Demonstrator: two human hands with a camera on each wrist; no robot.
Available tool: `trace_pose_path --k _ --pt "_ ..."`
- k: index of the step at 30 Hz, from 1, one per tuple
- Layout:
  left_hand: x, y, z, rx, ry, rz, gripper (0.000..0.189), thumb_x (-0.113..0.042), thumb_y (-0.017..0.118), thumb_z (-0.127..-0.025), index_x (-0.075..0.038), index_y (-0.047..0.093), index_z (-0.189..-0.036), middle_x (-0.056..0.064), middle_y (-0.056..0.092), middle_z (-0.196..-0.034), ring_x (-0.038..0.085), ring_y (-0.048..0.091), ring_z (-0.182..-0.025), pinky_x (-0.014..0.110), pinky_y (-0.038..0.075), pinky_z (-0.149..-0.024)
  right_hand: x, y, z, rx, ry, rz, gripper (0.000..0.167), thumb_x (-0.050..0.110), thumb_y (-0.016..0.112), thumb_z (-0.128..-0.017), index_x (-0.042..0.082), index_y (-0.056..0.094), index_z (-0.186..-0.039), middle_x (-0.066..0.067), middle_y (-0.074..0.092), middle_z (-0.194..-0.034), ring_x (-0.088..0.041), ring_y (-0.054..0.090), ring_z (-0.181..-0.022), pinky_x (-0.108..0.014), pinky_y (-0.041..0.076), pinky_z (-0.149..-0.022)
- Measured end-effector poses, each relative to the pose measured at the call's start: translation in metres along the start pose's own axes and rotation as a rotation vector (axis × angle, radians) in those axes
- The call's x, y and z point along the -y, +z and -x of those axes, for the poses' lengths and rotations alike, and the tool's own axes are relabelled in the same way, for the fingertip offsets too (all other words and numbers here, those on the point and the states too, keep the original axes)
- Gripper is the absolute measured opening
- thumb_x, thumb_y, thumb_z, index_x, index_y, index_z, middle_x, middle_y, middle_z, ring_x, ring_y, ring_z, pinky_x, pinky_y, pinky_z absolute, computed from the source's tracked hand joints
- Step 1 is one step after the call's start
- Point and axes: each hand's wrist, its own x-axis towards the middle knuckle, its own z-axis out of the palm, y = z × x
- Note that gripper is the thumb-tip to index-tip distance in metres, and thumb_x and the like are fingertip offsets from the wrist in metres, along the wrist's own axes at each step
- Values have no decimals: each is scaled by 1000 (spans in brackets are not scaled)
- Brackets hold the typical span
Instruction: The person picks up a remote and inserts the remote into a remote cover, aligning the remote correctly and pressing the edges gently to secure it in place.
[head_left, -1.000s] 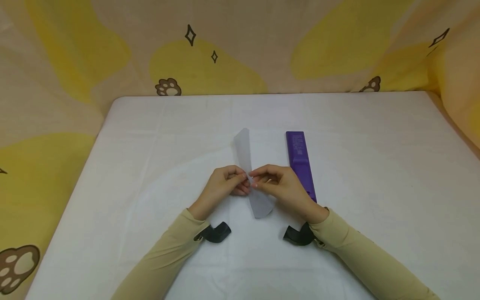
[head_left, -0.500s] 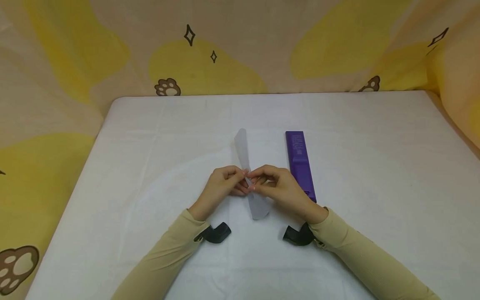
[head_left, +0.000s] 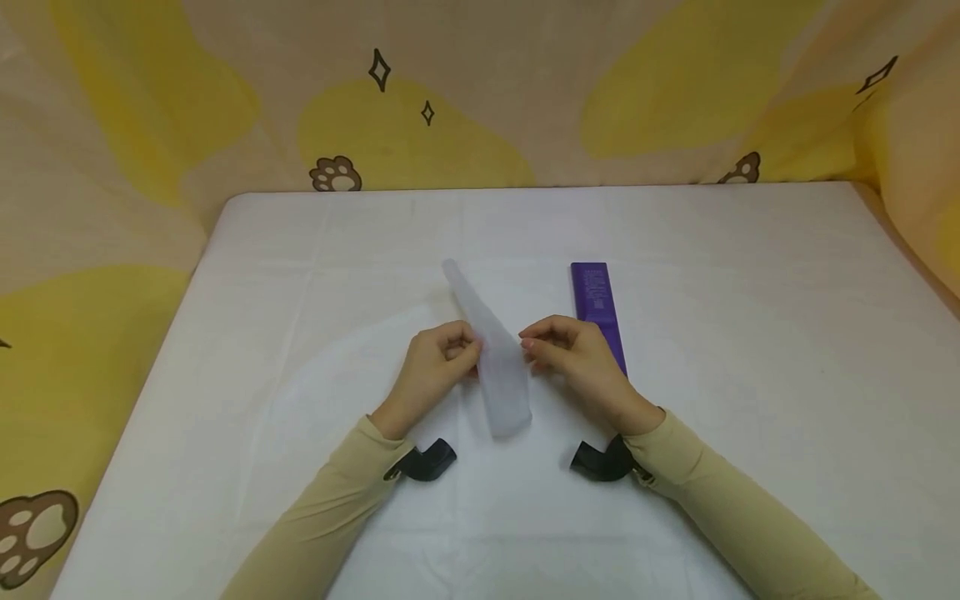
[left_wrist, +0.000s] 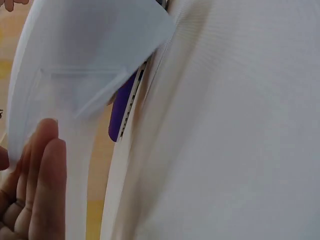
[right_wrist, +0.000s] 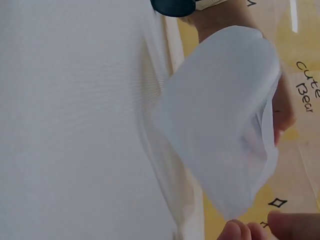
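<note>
A long, translucent white plastic bag [head_left: 501,375] is held up between the two hands. My left hand [head_left: 446,362] pinches its left edge, with the thumb on one side and the fingers on the other in the left wrist view. My right hand [head_left: 573,358] is at the bag's right edge, thumb and fingertips slightly apart. In the right wrist view the bag [right_wrist: 215,110] gapes along one side, and its lower tip reaches the right fingertips [right_wrist: 235,230]. A long flat purple case [head_left: 598,312] with small print lies on the table, partly hidden by the right hand.
White cloth covers the table [head_left: 720,333]. Black curved pieces [head_left: 427,460] stick out at both sleeve cuffs. Behind the table and along its sides hangs a yellow and beige curtain [head_left: 480,100] with paw prints.
The hands have drawn apart, the right one moving right. Pinched narrow at the middle before, the bag now spreads wider there, and its far end has swung left.
</note>
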Motion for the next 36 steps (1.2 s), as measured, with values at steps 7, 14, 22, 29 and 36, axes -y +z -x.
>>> trace_pose_path --k 7,14,22,29,36 --pt "-1 -2 0 40 65 57 9 7 52 -87 7 56 -80 2 61 -66 10 62 -65 29 56 -64 -2 -2 -3 21 74 -25 22 7 56 -94 -10 61 -107 -13 65 -95 -17 61 -76 -30 54 -71" --pt "0 -3 -2 11 -119 110 12 2 49 -88 9 58 -86 6 62 -73 12 63 -70 34 57 -67 -3 -2 -2 1 53 -78 19 2 59 -91 -12 60 -104 -10 66 -90 -16 61 -71 -29 54 -69" --pt "7 -5 -6 -9 -331 -1 16 -15 63 -90 2 63 -87 7 65 -82 14 61 -75 30 56 -69 -3 2 -2 -12 36 -30 17 -7 59 -87 -16 57 -102 -18 64 -87 -15 64 -71 -29 56 -68" --pt "7 -6 -7 14 -314 -33 18 -15 62 -91 2 63 -88 9 66 -86 15 61 -75 31 56 -69 -1 1 -2 -3 42 12 18 -5 61 -87 -14 59 -102 -19 65 -89 -17 64 -72 -30 56 -69" --pt "4 -11 -12 69 -296 -43 19 -16 59 -93 3 63 -89 7 64 -87 14 61 -72 30 56 -68 3 -6 -6 51 79 79 20 0 62 -88 -12 61 -104 -18 68 -88 -19 66 -74 -31 56 -71"
